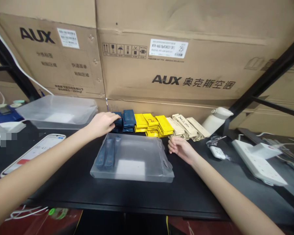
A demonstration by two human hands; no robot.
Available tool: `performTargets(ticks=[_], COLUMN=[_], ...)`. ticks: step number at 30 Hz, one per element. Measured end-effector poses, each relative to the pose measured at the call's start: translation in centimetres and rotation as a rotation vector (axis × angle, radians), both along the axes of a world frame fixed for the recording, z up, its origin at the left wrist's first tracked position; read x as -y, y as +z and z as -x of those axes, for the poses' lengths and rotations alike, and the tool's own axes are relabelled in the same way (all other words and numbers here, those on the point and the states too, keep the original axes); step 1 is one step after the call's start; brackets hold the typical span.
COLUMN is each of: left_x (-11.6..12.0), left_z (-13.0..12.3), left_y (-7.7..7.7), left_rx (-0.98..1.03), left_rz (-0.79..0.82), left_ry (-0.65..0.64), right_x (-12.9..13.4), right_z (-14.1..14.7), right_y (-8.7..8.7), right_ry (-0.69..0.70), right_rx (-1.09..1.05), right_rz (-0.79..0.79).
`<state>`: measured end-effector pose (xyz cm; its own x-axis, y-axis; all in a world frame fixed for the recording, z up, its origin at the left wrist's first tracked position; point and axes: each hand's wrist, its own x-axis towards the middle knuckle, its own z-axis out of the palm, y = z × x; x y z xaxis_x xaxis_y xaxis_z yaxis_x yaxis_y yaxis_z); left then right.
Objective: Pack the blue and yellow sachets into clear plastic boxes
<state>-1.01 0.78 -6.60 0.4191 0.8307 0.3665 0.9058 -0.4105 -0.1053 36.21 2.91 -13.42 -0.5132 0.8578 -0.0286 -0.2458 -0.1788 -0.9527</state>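
Note:
My left hand (101, 124) reaches to the left stack of small blue packets (118, 121), its fingers closed around the edge of one there. My right hand (181, 149) has its fingers curled with nothing visible in them. It rests by the right edge of a clear plastic box (152, 156), just in front of the beige packets (185, 125). Several slim blue packets (109, 151) lie side by side in the left part of this box, and a white label shows at its front. Yellow packets (151, 121) are stacked between the blue and beige ones.
Another clear plastic box (61, 109) stands at back left, near a phone (39, 150). A cream bottle (217, 120), an earphone case (217, 152) and a white power strip (259, 163) are at right. Large cardboard boxes (132, 75) form the back wall.

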Motion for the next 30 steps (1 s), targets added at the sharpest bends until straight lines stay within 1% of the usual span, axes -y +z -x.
performTargets(ticks=[3, 5, 7, 8, 10, 12, 14, 15, 17, 19, 22, 23, 25, 27, 28, 30], left_x=[1.0, 2.2, 3.7, 4.4, 5.7, 6.5, 6.7, 6.6, 6.1, 5.5, 4.9, 4.8, 4.8, 4.7, 4.6, 4.4], left_z=[-0.9, -2.8, -5.6, -7.3, -10.6, -13.4, -15.1, -15.4, -14.8, -12.7, -7.5, -5.6, -2.3, 0.2, 1.0, 2.0], left_y=[1.1, 2.0, 2.5, 2.5, 2.2, 1.6, 1.1, 1.0, 0.8, 0.8, 0.2, -0.2, -1.4, -2.7, -3.4, -4.7], left_rx=[0.093, 0.132, 0.133, 0.115, 0.089, 0.087, 0.066, 0.042, 0.000, 0.011, 0.123, 0.187, 0.367, 0.547, 0.627, 0.767], left_rz=[-0.205, -0.280, -0.278, -0.251, -0.162, -0.145, -0.180, -0.199, -0.216, -0.186, -0.033, 0.030, 0.130, 0.215, 0.274, 0.401], left_ry=[-0.056, -0.171, -0.339, -0.432, -0.605, -0.760, -0.859, -0.884, -0.878, -0.789, -0.518, -0.438, -0.299, -0.174, -0.141, -0.129], right_x=[0.2, 0.4, 0.8, 1.0, 1.6, 2.1, 2.4, 2.4, 2.0, 1.1, -0.5, -1.0, -1.7, -2.0, -2.0, -1.8], right_z=[0.2, 0.4, 0.6, 0.7, 0.8, 0.8, 0.7, 0.5, -0.1, -1.1, -3.5, -4.3, -5.7, -6.2, -6.1, -5.5], right_y=[0.1, 0.4, 0.7, 0.9, 1.3, 1.5, 1.6, 1.7, 1.9, 2.4, 3.4, 3.7, 4.0, 3.9, 3.7, 3.0], right_ry=[-0.041, -0.064, -0.067, -0.048, 0.015, 0.086, 0.158, 0.195, 0.243, 0.193, 0.015, -0.015, -0.032, -0.014, 0.002, 0.056], right_rx=[-0.015, -0.002, 0.011, 0.007, -0.016, -0.033, -0.023, -0.005, 0.049, 0.119, 0.256, 0.327, 0.451, 0.514, 0.523, 0.518], right_rz=[-0.030, -0.026, -0.007, 0.004, 0.007, -0.003, -0.015, -0.016, -0.015, -0.025, -0.053, -0.059, -0.067, -0.050, -0.035, 0.002])
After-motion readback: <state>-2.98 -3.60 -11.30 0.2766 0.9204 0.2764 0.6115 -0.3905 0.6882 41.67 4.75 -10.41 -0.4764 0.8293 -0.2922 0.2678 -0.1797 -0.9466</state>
